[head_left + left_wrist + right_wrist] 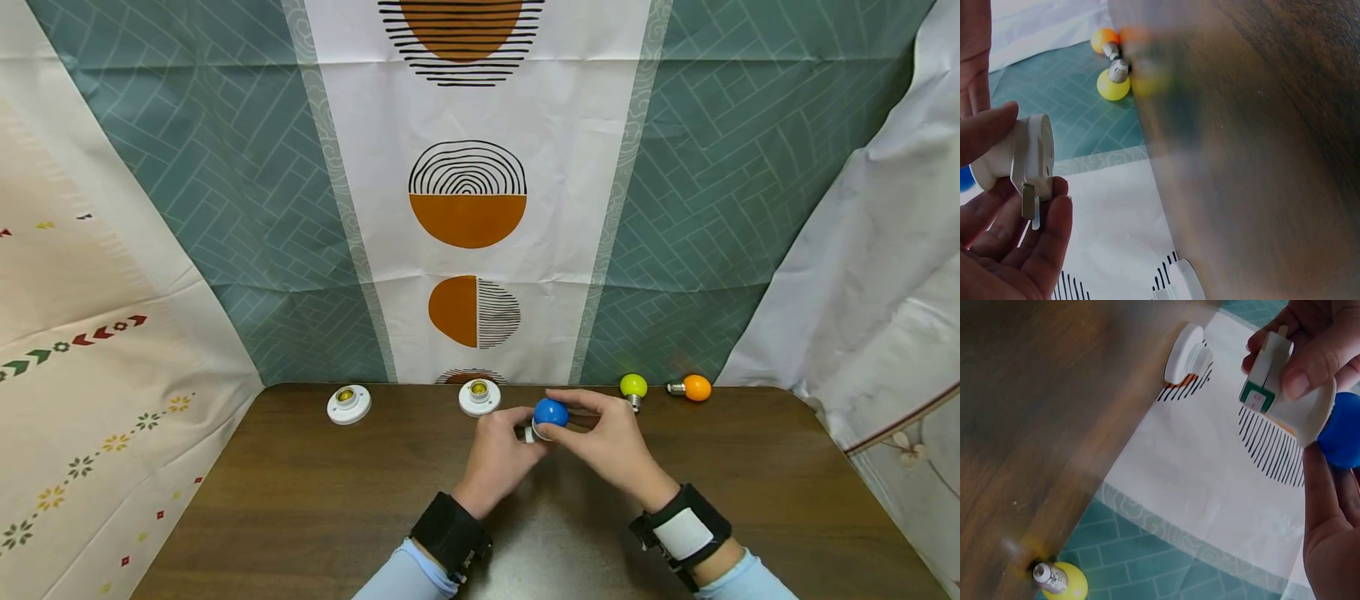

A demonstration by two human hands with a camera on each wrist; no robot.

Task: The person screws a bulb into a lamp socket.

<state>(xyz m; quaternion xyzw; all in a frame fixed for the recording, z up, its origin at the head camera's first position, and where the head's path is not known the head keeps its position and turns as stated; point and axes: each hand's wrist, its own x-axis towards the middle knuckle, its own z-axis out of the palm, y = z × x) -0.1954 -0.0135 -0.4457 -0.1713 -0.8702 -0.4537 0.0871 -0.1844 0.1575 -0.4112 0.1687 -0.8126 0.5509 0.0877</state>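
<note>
My left hand grips a white plug-in bulb socket, its flat metal prongs sticking out in the left wrist view. A small switch with a green surround shows on the socket's side in the right wrist view. My right hand holds a round blue bulb with thumb and fingers at the socket's open end. The bulb's base is hidden inside the socket's rim. Both hands are raised over the table, close together.
Two white round lamp holders stand along the back of the brown table: one lamp holder at left, another lamp holder near the middle. A yellow-green bulb and an orange bulb lie at the back right. Patterned cloth hangs behind.
</note>
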